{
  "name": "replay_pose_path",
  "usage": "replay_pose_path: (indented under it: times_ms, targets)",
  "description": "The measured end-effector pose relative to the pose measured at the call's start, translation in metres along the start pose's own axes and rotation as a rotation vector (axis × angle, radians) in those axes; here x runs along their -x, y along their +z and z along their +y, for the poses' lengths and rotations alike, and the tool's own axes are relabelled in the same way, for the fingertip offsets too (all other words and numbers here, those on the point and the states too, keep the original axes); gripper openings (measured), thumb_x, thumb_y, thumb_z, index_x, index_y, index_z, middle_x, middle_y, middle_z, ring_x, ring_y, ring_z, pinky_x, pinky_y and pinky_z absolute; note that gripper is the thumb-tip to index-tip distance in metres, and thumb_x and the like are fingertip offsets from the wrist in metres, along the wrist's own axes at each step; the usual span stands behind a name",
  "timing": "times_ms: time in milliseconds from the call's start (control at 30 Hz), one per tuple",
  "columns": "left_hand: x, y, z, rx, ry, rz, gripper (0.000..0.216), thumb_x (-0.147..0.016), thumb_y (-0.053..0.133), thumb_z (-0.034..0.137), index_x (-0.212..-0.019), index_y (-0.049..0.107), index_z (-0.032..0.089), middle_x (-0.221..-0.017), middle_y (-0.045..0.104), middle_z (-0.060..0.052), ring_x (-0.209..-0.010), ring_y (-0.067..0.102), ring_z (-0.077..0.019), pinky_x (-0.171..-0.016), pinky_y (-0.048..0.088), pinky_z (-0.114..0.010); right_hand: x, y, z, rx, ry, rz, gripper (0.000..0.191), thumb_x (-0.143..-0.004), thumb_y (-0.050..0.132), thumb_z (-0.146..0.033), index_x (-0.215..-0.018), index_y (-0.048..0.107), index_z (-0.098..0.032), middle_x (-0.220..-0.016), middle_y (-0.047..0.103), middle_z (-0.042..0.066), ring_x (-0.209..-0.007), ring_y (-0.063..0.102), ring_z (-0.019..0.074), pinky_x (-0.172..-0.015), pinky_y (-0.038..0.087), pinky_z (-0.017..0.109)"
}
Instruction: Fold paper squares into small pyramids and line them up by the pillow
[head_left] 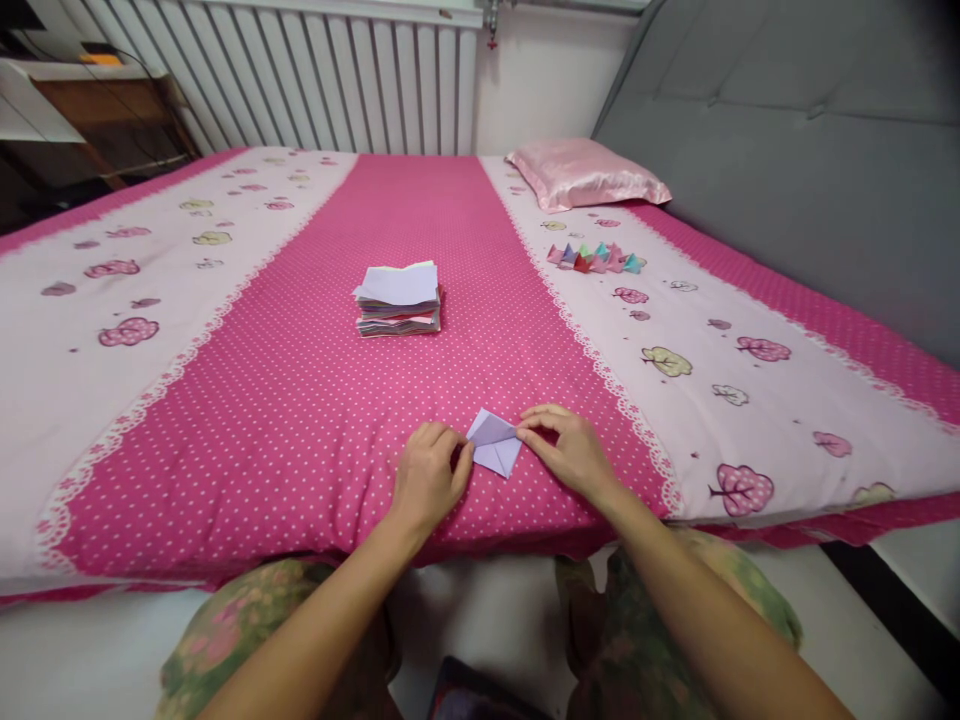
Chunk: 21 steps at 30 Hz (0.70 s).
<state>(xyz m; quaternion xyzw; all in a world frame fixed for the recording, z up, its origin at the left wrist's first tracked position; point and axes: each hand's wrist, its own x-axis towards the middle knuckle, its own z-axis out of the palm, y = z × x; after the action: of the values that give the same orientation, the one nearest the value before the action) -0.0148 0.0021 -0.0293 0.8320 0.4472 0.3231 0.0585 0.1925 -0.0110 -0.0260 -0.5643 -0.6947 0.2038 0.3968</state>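
Note:
A small lilac sheet of origami paper (pixel 496 455), partly folded with creases and flaps showing, lies on the bed near its front edge. My left hand (pixel 429 470) pinches its left corner between thumb and fingers. At the opposite corner, my right hand (pixel 566 447) grips the paper between thumb and forefinger. Farther back stands a stack of square paper sheets (pixel 397 290), with a lilac sheet on top and several colours at its edges. Off to the right, several small folded paper pieces (pixel 596 258) in pink, red, teal, green and purple sit grouped together.
The bedspread (pixel 300 400) is pink dotted cloth with pale tree-patterned bands. A pink satin pillow (pixel 585 172) lies at the back right, beside a grey padded headboard (pixel 787 150). Behind the bed is a white radiator (pixel 322 80); a desk (pixel 97 110) stands at the far left.

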Motion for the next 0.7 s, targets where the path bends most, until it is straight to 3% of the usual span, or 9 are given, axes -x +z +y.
replay_pose_path:
  times_ms: [200,700]
  targets:
    - [-0.001,0.003,0.002,-0.050,-0.086,0.025,0.022,-0.085,0.047,0.027,-0.066,0.055,0.017,-0.067,0.053,-0.004,-0.067,0.049,-0.0186,-0.065,0.041,-0.033,0.000,0.008,0.004,0.056,0.055,0.049,0.011,-0.079,0.060,-0.028,-0.074,0.065,-0.019,-0.090,0.064,0.007,-0.082,0.060,0.0198,-0.075,0.047,0.034]
    - [-0.002,0.006,0.005,-0.182,-0.096,0.021,0.014,-0.080,0.051,0.021,-0.067,0.054,0.017,-0.067,0.055,-0.005,-0.067,0.050,-0.0196,-0.063,0.042,-0.034,-0.001,0.017,0.002,0.165,0.059,0.074,0.013,-0.079,0.057,-0.025,-0.068,0.059,-0.019,-0.084,0.062,0.007,-0.083,0.058,0.0212,-0.078,0.045,0.036]
